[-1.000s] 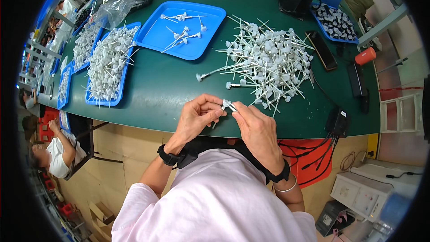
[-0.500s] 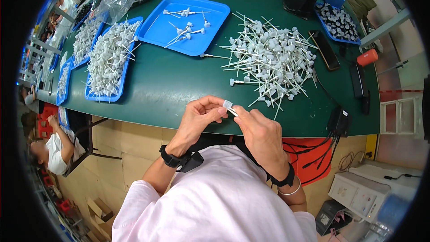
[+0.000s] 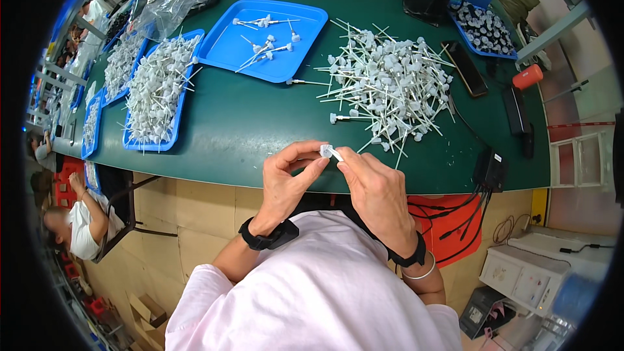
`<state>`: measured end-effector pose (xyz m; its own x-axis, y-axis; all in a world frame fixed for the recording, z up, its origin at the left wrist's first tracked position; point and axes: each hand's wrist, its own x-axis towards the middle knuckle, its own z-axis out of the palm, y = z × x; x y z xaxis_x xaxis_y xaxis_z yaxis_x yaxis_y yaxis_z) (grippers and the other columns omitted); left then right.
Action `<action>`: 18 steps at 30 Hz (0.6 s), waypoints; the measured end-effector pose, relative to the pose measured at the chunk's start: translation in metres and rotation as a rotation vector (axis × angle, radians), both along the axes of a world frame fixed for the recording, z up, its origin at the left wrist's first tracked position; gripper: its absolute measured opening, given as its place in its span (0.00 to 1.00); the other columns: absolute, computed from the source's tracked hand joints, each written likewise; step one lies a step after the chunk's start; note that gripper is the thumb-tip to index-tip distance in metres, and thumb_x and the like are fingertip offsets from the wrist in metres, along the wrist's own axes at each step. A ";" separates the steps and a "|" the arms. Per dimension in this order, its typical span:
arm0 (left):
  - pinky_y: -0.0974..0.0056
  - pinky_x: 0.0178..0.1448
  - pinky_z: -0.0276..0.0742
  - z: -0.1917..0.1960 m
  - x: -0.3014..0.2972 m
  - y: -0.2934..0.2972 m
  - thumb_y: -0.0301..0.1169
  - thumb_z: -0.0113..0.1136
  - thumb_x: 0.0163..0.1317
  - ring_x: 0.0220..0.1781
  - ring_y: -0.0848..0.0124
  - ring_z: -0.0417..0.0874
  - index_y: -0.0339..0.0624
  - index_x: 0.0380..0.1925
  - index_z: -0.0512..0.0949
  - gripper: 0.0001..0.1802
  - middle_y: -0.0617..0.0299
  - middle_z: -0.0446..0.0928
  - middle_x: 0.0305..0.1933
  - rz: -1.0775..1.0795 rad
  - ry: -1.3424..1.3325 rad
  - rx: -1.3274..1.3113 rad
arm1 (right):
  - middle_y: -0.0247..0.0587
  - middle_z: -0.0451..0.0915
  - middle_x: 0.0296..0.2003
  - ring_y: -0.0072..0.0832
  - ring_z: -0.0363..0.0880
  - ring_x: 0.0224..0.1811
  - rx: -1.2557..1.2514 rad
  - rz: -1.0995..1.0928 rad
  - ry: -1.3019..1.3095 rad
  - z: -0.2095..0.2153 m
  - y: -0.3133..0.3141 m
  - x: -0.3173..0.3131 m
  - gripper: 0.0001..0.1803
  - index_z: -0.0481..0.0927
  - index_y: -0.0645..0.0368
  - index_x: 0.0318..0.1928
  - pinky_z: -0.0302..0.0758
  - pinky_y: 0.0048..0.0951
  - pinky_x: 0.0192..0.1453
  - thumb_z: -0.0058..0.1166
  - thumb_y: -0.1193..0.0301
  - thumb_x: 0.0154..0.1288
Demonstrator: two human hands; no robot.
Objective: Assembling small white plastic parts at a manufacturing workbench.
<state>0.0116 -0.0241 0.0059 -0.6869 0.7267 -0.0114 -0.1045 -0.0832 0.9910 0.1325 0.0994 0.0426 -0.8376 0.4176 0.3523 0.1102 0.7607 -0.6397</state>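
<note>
Above the table's front edge I hold a small white plastic piece with a blocky head and a thin stem (image 3: 326, 151). My left hand (image 3: 286, 172) pinches its head between thumb and fingertips. On the other side, my right hand (image 3: 376, 185) has its fingers closed around the stem, hiding most of it. Just beyond my hands to the right lies a large heap of similar white stemmed pieces (image 3: 390, 81). Two such pieces lie apart at the heap's left, one of them a stemmed piece (image 3: 335, 118) with a metallic section.
A shallow blue tray (image 3: 218, 45) carries several pieces. Fuller blue trays stand left, one with a heaped load (image 3: 156, 88). A phone (image 3: 465, 68), a black adapter box (image 3: 489, 170) with cables, and a bin of dark-and-white parts (image 3: 486, 29) are right. A person (image 3: 88, 218) sits left.
The white piece has turned between my fingertips, its head now facing differently. My left hand's fingers have spread slightly. The whole view has shifted a little.
</note>
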 end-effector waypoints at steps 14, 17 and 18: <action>0.66 0.56 0.79 0.001 0.001 0.004 0.20 0.64 0.61 0.50 0.71 0.82 0.32 0.46 0.81 0.13 0.55 0.82 0.50 0.032 0.101 -0.028 | 0.45 0.75 0.24 0.45 0.77 0.22 -0.038 -0.006 -0.031 -0.002 0.004 -0.004 0.08 0.76 0.59 0.46 0.72 0.41 0.22 0.54 0.73 0.68; 0.66 0.56 0.79 0.000 0.001 0.004 0.20 0.64 0.60 0.50 0.71 0.82 0.32 0.46 0.81 0.13 0.55 0.81 0.50 0.032 0.103 -0.027 | 0.45 0.75 0.25 0.45 0.78 0.22 -0.038 -0.003 -0.030 -0.004 0.004 -0.004 0.08 0.76 0.59 0.46 0.73 0.41 0.22 0.54 0.73 0.68; 0.66 0.56 0.79 0.000 0.001 0.004 0.20 0.64 0.60 0.50 0.71 0.82 0.32 0.46 0.81 0.13 0.55 0.81 0.50 0.033 0.103 -0.029 | 0.45 0.75 0.25 0.45 0.78 0.22 -0.040 -0.004 -0.034 -0.004 0.004 -0.003 0.09 0.76 0.59 0.47 0.73 0.41 0.23 0.55 0.73 0.68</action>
